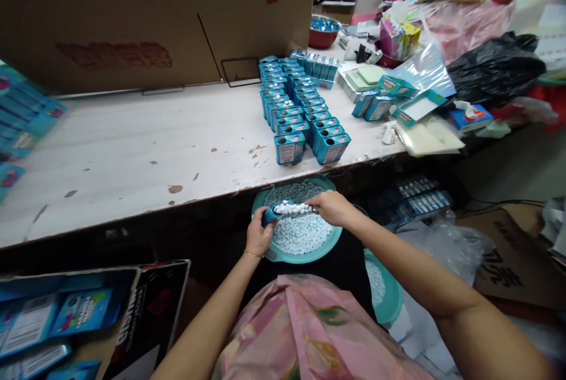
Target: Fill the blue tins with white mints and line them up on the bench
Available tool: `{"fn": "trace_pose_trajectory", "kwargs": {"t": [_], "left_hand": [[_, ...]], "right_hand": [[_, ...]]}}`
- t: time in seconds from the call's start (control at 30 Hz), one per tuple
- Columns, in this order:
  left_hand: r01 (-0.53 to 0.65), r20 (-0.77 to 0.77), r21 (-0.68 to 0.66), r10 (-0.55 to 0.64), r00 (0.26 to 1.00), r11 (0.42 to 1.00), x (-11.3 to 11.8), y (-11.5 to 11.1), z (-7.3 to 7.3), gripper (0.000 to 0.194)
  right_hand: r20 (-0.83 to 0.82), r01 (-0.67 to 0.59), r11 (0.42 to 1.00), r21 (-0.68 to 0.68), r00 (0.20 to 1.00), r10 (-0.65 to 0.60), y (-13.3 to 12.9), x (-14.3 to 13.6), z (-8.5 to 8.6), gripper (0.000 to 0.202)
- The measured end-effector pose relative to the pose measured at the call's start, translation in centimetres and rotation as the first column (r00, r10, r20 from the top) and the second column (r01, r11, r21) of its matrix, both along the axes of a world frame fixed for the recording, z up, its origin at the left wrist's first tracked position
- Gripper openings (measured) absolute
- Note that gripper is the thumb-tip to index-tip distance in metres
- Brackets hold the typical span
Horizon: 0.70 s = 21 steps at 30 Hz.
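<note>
A teal basin [331, 248] full of small white candies [298, 237] sits in front of my body, below the table edge. Over it, my left hand [260, 231] is closed around a small blue tin [269, 215], tilted with its mouth to the right. My right hand [331, 207] grips a scoop [315, 209], mostly hidden beneath its load of white candies [292, 208]. The loaded end of the scoop is at the tin's mouth. On the table above stand two rows of upright blue tins [289, 149], several showing dark round openings.
A large cardboard box [145, 20] stands at the back of the white table [132, 150]. Bags and small boxes [378, 108] crowd the right side. A second teal basin [392, 291] is low at right; an open carton [128, 309] of blue packs is low at left.
</note>
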State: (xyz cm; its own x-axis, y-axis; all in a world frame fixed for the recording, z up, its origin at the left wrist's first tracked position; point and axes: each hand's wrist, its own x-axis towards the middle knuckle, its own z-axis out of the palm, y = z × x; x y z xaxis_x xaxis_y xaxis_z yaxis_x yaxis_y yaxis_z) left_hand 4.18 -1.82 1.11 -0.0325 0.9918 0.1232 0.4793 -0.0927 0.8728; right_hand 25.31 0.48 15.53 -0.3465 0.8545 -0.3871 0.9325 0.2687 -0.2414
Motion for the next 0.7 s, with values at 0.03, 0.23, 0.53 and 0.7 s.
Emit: {"fn": "trace_pose_trajectory", "kwargs": {"t": [0.03, 0.23, 0.53, 0.7], "left_hand": [[0.007, -0.008, -0.002, -0.007, 1.0, 1.0, 0.1, 0.0, 0.0, 0.034], [0.041, -0.029, 0.017, -0.041, 0.999, 0.999, 0.3, -0.1, -0.1, 0.033], [-0.028, 0.086, 0.008, 0.028, 0.996, 1.0, -1.8, -1.1, -0.8, 0.035], [-0.021, 0.169, -0.023, 0.025, 0.985, 1.0, -2.3, -1.4, -1.9, 0.037]], "right_hand": [[0.07, -0.033, 0.999, 0.015, 0.997, 0.032, 0.0, -0.6, 0.7, 0.03], [0.232, -0.139, 0.989, 0.055, 0.965, 0.123, -0.3, -3.8, 2.8, 0.031], [0.189, 0.043, 0.998, 0.036, 0.981, -0.049, -0.5, 2.0, -1.7, 0.039], [0.082, 0.238, 0.967, -0.09, 0.969, -0.231, -1.8, 1.3, -11.4, 0.037]]}}
